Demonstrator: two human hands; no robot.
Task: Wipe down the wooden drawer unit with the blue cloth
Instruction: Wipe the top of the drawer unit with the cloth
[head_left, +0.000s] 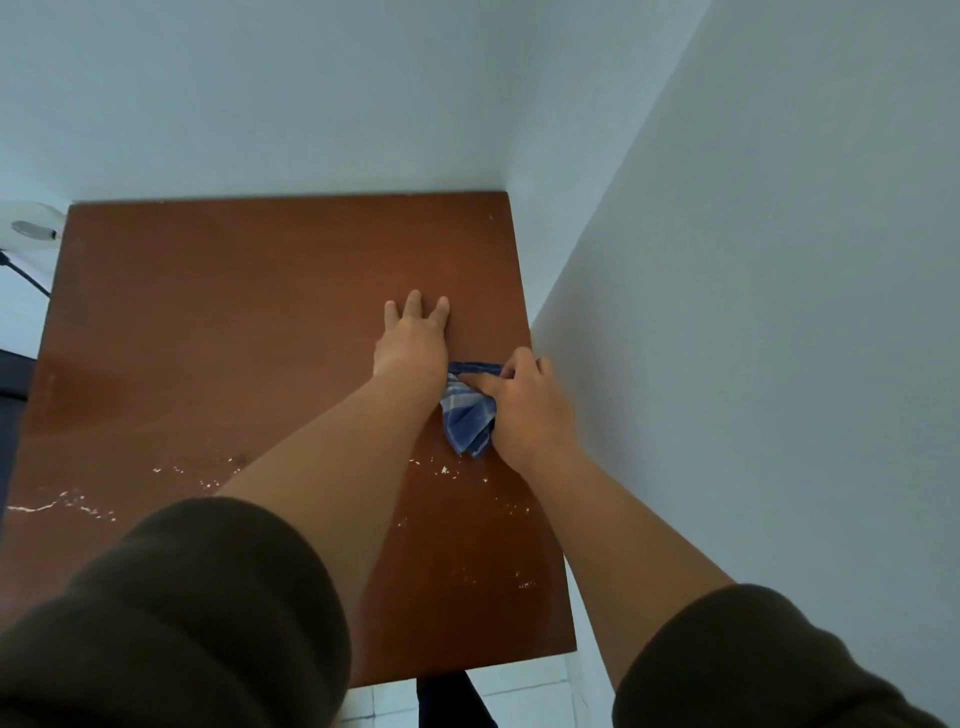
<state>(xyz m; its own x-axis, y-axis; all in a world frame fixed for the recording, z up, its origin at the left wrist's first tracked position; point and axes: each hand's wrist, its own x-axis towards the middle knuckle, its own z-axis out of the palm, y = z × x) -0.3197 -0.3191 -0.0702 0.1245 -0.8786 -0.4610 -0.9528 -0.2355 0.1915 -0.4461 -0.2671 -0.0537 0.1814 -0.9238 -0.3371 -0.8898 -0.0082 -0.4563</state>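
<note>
I look down on the reddish-brown top of the wooden drawer unit. A blue checked cloth lies crumpled on it near the right edge. My right hand holds the cloth, fingers curled over its top and thumb pressed on it. My left hand lies flat on the wood just left of the cloth, fingers straight and spread, pointing toward the back wall. White flecks and scratch marks run across the front part of the top.
The unit stands in a corner: a pale wall behind it and another wall tight along its right edge. A white object shows past the left back corner. Tiled floor appears below the front edge.
</note>
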